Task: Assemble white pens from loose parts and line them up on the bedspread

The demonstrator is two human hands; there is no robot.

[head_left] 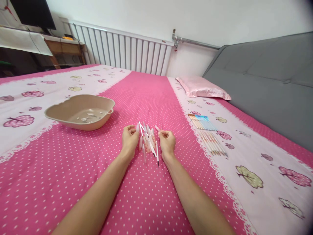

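Observation:
Between my hands on the bedspread lies a loose pile of pen parts [148, 138], with thin white refills [157, 151] and translucent pinkish barrels among them. My left hand [129, 138] is closed at the left side of the pile, pinching a pale pink pen barrel [137, 127] that points upward. On the pile's right, my right hand [167, 141] grips a small pink pen part [156, 128] between thumb and fingers; its exact shape is partly hidden. The two held pieces are apart from each other.
A beige basin [80, 125] with several small white pieces inside stands on the left. To the right lie a row of blue and orange pens [202, 122] and a row of pale patterned pens [213, 143]. A pink pillow [202, 87] lies farther back, near the grey headboard [266, 68].

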